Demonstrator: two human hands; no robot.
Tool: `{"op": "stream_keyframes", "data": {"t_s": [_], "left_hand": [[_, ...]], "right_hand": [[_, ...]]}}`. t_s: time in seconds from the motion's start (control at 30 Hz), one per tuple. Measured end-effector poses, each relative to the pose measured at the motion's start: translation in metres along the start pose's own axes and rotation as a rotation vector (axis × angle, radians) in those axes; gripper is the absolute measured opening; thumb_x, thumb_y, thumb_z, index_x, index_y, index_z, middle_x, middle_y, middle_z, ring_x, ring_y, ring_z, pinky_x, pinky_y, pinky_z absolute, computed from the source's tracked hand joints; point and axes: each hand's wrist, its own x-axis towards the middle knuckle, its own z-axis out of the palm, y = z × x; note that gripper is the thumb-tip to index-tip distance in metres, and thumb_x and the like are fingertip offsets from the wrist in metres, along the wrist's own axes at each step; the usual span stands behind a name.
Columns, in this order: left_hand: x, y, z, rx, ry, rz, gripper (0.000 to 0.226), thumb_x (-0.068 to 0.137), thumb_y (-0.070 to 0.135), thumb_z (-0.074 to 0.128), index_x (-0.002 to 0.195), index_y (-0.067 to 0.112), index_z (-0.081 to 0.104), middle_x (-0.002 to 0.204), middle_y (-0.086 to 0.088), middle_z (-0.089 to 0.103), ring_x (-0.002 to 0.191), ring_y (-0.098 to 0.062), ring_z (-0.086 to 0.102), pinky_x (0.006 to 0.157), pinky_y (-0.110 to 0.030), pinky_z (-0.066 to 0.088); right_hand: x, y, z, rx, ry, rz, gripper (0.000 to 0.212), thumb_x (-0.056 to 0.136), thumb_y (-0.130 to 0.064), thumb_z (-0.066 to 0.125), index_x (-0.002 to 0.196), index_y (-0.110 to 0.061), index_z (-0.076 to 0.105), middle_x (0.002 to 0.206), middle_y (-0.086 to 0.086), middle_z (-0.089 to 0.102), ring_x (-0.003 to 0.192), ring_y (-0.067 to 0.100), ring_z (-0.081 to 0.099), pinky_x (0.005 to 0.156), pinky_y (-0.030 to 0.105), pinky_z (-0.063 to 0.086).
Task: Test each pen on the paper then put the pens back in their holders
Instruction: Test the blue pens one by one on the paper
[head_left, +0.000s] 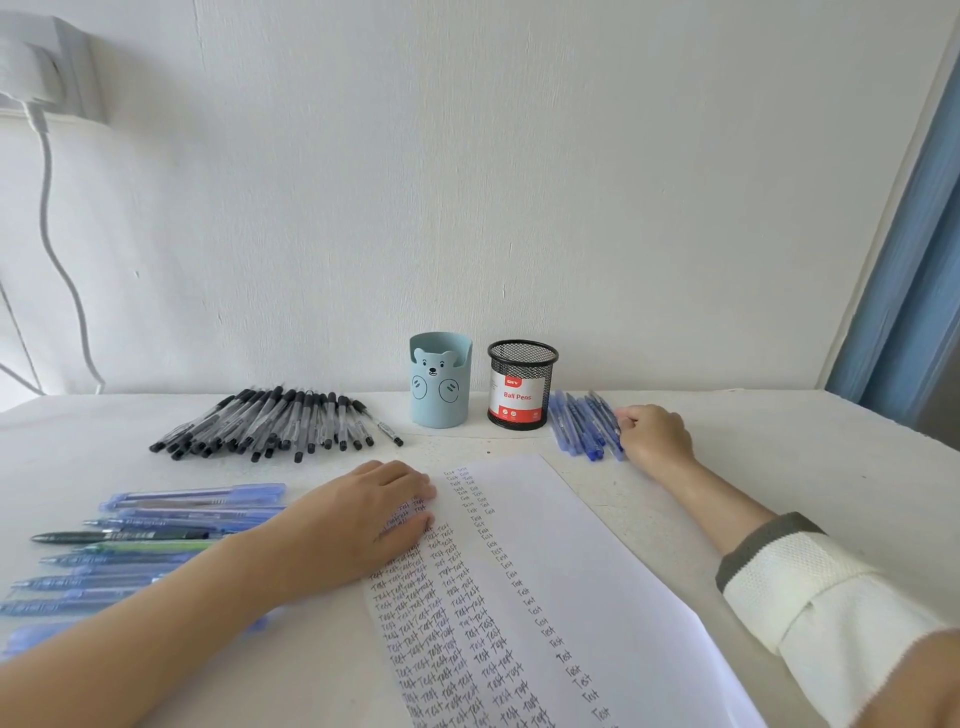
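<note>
A white paper (587, 582) covered in columns of the handwritten word "Test" lies in front of me. My left hand (363, 519) rests flat on the paper's left edge, fingers spread, holding nothing. My right hand (655, 435) reaches to the back right and touches a small pile of blue pens (584, 423), fingers curled at their right side. Two holders stand at the back: a light blue bear cup (440, 382) and a black mesh cup (521, 384) labelled "Ball Pens". Both look empty from here.
A big fan of black-capped pens (275, 421) lies at the back left. Several blue, green and black pens in a row (145, 540) lie at my left, partly under my forearm. The wall is close behind the holders; a white cable (52, 218) hangs at left.
</note>
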Motion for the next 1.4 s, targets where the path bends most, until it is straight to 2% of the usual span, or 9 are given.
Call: {"op": "stream_keyframes", "data": {"t_s": [0.17, 0.33, 0.5, 0.77, 1.0, 1.1, 1.23, 1.3, 1.4], "left_hand": [[0.001, 0.003, -0.004, -0.033, 0.010, -0.023, 0.046, 0.099, 0.048, 0.027, 0.138, 0.030, 0.046, 0.137, 0.018, 0.047, 0.122, 0.002, 0.043, 0.106, -0.018, 0.034], [0.006, -0.008, -0.012, 0.058, 0.124, -0.165, 0.033, 0.103, 0.020, 0.039, 0.135, 0.023, 0.050, 0.133, 0.008, 0.053, 0.115, -0.010, 0.055, 0.098, -0.025, 0.045], [-0.001, -0.029, -0.038, 0.505, 0.011, -0.449, 0.027, 0.090, -0.001, 0.054, 0.113, 0.014, 0.057, 0.110, 0.000, 0.059, 0.108, -0.020, 0.056, 0.078, -0.028, 0.048], [-0.006, -0.041, -0.048, 0.702, -0.214, -0.566, 0.018, 0.089, -0.004, 0.055, 0.097, 0.012, 0.061, 0.079, 0.004, 0.048, 0.080, -0.016, 0.054, 0.070, -0.027, 0.042], [0.000, -0.055, -0.037, 0.469, -0.232, -0.521, 0.029, 0.091, -0.006, 0.046, 0.111, 0.010, 0.061, 0.100, -0.001, 0.065, 0.090, -0.018, 0.065, 0.076, -0.026, 0.051], [0.000, -0.055, -0.037, 0.518, -0.154, -0.382, 0.034, 0.087, -0.010, 0.050, 0.113, 0.011, 0.059, 0.106, -0.001, 0.062, 0.094, -0.016, 0.062, 0.079, -0.024, 0.052], [0.002, -0.027, -0.033, 0.427, 0.450, 0.126, 0.023, 0.077, -0.003, 0.065, 0.097, 0.008, 0.062, 0.091, -0.006, 0.059, 0.077, -0.024, 0.060, 0.051, -0.035, 0.054], [0.004, -0.001, -0.026, 0.289, 0.460, 0.296, 0.031, 0.078, 0.002, 0.072, 0.105, 0.010, 0.058, 0.098, -0.006, 0.059, 0.078, -0.021, 0.061, 0.051, -0.036, 0.056], [0.000, 0.024, -0.013, 0.204, 0.285, 0.443, 0.030, 0.086, 0.012, 0.070, 0.112, 0.016, 0.057, 0.107, 0.003, 0.059, 0.083, -0.011, 0.058, 0.060, -0.032, 0.056]], "right_hand": [[-0.021, -0.032, -0.009, 0.172, 0.145, -0.250, 0.028, 0.092, -0.007, 0.048, 0.097, -0.019, 0.072, 0.101, -0.001, 0.063, 0.100, 0.026, 0.055, 0.083, 0.034, 0.043], [-0.060, -0.080, -0.002, 0.331, -0.137, -0.631, 0.030, 0.087, -0.002, 0.054, 0.077, -0.021, 0.073, 0.081, -0.011, 0.062, 0.077, -0.004, 0.054, 0.069, 0.012, 0.035], [-0.080, -0.092, 0.016, 0.195, -0.236, -0.913, 0.026, 0.083, -0.014, 0.051, 0.079, -0.024, 0.074, 0.082, -0.022, 0.061, 0.086, 0.009, 0.058, 0.081, 0.026, 0.045], [-0.072, -0.080, 0.012, 0.191, -0.217, -0.890, 0.025, 0.085, -0.011, 0.052, 0.080, -0.022, 0.074, 0.083, -0.024, 0.058, 0.089, 0.010, 0.055, 0.083, 0.035, 0.048], [-0.067, -0.075, 0.009, 0.180, -0.212, -0.837, 0.029, 0.087, -0.002, 0.057, 0.080, -0.024, 0.074, 0.084, -0.021, 0.060, 0.092, 0.008, 0.053, 0.085, 0.036, 0.048], [-0.068, -0.076, 0.008, 0.179, -0.218, -0.837, 0.028, 0.088, -0.002, 0.057, 0.081, -0.023, 0.074, 0.084, -0.021, 0.060, 0.092, 0.009, 0.054, 0.084, 0.037, 0.048], [-0.067, -0.074, 0.007, 0.172, -0.224, -0.836, 0.028, 0.087, -0.001, 0.057, 0.083, -0.022, 0.074, 0.084, -0.021, 0.060, 0.092, 0.008, 0.054, 0.084, 0.036, 0.048], [-0.067, -0.074, 0.007, 0.170, -0.218, -0.828, 0.028, 0.088, -0.002, 0.055, 0.082, -0.022, 0.074, 0.083, -0.024, 0.059, 0.091, 0.005, 0.052, 0.083, 0.035, 0.048], [-0.067, -0.076, 0.009, 0.181, -0.156, -0.808, 0.027, 0.084, -0.013, 0.048, 0.082, -0.022, 0.073, 0.082, -0.024, 0.060, 0.089, 0.006, 0.054, 0.082, 0.039, 0.050]]}}
